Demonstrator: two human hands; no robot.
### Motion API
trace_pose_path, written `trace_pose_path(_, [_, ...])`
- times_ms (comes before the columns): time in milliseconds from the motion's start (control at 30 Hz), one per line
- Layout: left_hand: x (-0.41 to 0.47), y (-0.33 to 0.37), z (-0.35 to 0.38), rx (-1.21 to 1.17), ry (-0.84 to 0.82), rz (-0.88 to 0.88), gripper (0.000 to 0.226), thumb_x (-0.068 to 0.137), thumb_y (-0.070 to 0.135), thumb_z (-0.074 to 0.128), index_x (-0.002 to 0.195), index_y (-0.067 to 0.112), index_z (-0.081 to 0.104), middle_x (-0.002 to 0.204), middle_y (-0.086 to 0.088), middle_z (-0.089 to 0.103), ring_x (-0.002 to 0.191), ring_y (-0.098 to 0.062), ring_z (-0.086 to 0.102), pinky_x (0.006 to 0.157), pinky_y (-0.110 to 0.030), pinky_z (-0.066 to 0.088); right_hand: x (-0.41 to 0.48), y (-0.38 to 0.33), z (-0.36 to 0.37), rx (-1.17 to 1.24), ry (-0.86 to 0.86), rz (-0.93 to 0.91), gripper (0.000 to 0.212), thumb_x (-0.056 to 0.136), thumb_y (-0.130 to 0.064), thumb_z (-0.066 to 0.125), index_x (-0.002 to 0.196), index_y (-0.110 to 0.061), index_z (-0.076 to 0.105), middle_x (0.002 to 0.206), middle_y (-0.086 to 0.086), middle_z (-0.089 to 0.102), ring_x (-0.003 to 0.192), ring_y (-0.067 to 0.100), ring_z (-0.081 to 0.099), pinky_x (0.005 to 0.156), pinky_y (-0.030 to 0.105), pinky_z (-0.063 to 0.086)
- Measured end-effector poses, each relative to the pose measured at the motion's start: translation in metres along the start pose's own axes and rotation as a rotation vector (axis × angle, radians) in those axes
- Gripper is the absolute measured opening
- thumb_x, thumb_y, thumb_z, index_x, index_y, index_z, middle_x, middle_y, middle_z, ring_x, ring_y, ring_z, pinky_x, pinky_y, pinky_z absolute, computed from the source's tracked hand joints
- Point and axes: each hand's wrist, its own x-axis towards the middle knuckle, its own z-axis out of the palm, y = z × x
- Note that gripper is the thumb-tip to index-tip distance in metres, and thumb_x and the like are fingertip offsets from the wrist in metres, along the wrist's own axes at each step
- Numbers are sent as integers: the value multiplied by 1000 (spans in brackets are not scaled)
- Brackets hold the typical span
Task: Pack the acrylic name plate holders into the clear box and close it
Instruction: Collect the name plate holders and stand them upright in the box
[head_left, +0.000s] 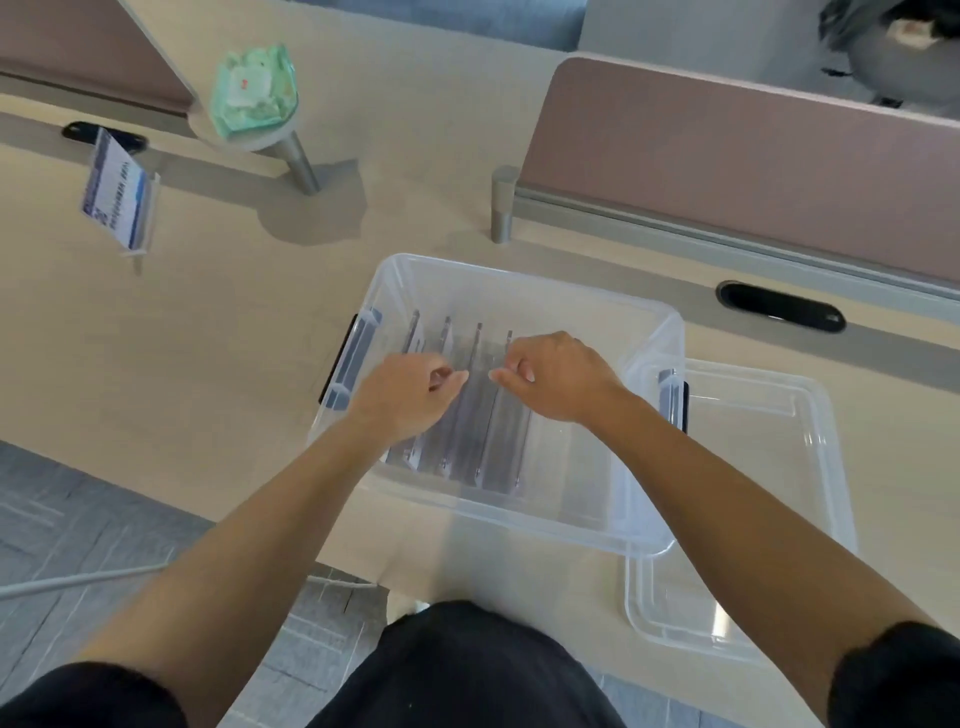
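Note:
The clear box (613, 525) stands open at the desk's near edge. Several acrylic name plate holders (470, 441) stand on edge in a row in its left half. My left hand (405, 395) and my right hand (556, 379) are both over the box, fingers pinched at the top edges of the holders. Exactly which holder each hand pinches is hard to tell. The clear lid (753, 499) lies flat on the desk, right of the box and partly under it. One more holder with a blue and white card (120, 200) stands at the far left.
A green pack of wipes (254, 88) rests on a small round shelf on a post. Pink desk dividers (727, 171) run along the back right. A black cable slot (779, 306) sits behind the lid. A person sits beyond the divider at top right.

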Motion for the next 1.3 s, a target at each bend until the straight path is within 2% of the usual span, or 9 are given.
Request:
trace_pose_path(167, [-7,-32,-75,-162,359,-200,17,91,31,58,95,21,71,84,5,68,77,-16,63,71,-24,41,49,-69,-46,-78,52,-336,27,94,-51,51,97,-28,65,98,-1,70,94,24,64,82,40,54])
trace_pose_path(300, [-20,-71,-113,-133,425,-298,16,91,31,60,95,20,71,85,3,68,80,-16,60,73,-23,38,86,-131,-66,-156,33,-506,37,92,-55,49,108,-26,65,110,3,69,103,27,62,88,42,52])
trace_pose_path(467, [-34,-139,-156,-211,512,-461,22,91,37,60,101,19,68,90,0,66,84,-19,59,76,-27,43,134,-211,-77,-224,-7,-607,38,97,-47,52,119,-17,64,121,2,65,115,24,56,85,29,38])
trace_pose_path(700, [-10,-279,-183,-671,720,-651,34,70,55,61,85,25,67,91,-3,72,87,-29,69,81,-44,57,245,-304,-46,-119,4,-513,37,87,-57,58,104,-25,66,110,5,67,104,27,61,94,45,51])
trace_pose_path(900, [50,-379,-211,-877,837,-689,39,83,46,64,110,18,63,101,0,65,86,-20,61,78,-32,50,358,-382,-16,-13,-16,-388,42,92,-52,57,112,-17,69,113,3,66,105,23,61,90,33,48])
trace_pose_path(1000, [83,-423,-220,-1068,894,-697,50,74,50,67,112,18,62,111,-8,67,91,-27,64,79,-36,50,411,-409,0,25,-44,-326,43,93,-53,55,112,-16,66,107,-1,61,101,20,58,82,29,40])
trace_pose_path(1167, [141,-477,-230,-1071,848,-706,46,83,41,69,120,17,58,109,2,62,90,-13,59,82,-26,42,504,-443,33,28,-68,-247,38,94,-58,45,71,-27,45,96,3,56,91,25,54,78,33,40])
trace_pose_path(1233, [159,-492,-225,-1068,842,-703,55,79,46,73,124,19,56,119,2,59,102,-14,59,86,-27,44,533,-453,52,26,-112,-197,42,95,-62,37,81,-24,47,102,8,51,97,25,51,82,35,39])
trace_pose_path(1300, [171,-505,-217,-1088,847,-682,64,76,49,76,129,21,52,124,4,55,110,-13,54,93,-28,44,554,-460,72,73,-145,-151,62,97,-64,32,130,-14,51,135,16,50,124,30,48,99,40,37])
